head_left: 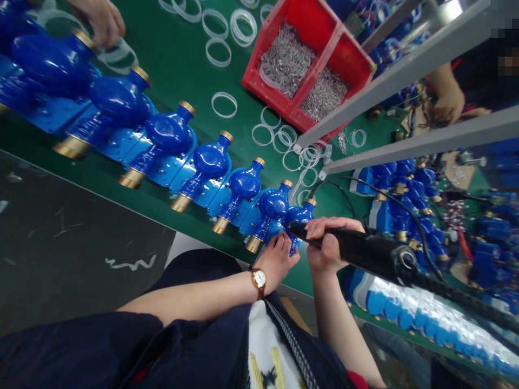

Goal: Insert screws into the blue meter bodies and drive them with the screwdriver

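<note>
My right hand (329,244) is wrapped around a black power screwdriver (365,253) whose tip points at the nearest blue water meter body (298,217). My left hand (278,259), with a watch on its wrist, rests against the underside of that same meter and steadies it. A row of several blue meter bodies with brass ends (211,161) runs along the green belt (182,75) toward the upper left.
A red bin (308,65) of metal pins stands at the top centre, with white plastic rings (224,104) scattered around it. Another person's hand (99,20) is at the top left, and a third person's hand (446,105) at the right. More blue meters (409,189) lie behind grey rails.
</note>
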`<state>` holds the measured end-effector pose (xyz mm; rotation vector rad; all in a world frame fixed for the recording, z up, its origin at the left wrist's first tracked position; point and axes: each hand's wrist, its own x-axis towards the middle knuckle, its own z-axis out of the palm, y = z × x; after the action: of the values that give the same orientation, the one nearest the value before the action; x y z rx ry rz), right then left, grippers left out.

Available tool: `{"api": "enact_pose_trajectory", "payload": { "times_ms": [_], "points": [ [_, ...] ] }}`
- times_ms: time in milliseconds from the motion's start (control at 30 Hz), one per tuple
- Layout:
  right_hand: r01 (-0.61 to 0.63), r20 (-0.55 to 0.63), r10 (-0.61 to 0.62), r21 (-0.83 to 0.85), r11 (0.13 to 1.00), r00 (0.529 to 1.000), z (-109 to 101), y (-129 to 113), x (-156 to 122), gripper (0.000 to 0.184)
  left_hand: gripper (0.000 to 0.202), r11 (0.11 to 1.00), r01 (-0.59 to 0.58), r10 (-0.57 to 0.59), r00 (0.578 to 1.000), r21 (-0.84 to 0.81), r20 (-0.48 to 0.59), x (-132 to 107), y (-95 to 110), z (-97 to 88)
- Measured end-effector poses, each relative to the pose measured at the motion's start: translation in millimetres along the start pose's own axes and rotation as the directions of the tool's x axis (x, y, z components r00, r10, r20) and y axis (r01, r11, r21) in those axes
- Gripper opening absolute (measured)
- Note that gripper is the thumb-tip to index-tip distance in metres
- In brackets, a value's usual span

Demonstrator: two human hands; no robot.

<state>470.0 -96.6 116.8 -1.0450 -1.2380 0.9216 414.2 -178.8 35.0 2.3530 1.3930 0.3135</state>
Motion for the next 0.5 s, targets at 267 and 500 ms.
{"api": "enact_pose_trajectory", "payload": {
  "times_ms": [267, 500],
  "points": [
    [-0.002, 0.005, 0.002, 0.016, 1.000, 1.000, -1.0, 4.8, -1.3, 0.017, 0.030, 1.000, -0.010, 0.010, 1.000, -0.003, -0.011, -0.8, -1.8, -1.8],
    [-0.033, 0.032, 0.033, 0.004, 0.999, 0.999, -2.3, 6.9, -0.2, 0.018, 0.035, 0.991, 0.036, -0.026, 0.996, -0.129, 0.082, 1.5, -2.8, -9.0]
  ]
}}
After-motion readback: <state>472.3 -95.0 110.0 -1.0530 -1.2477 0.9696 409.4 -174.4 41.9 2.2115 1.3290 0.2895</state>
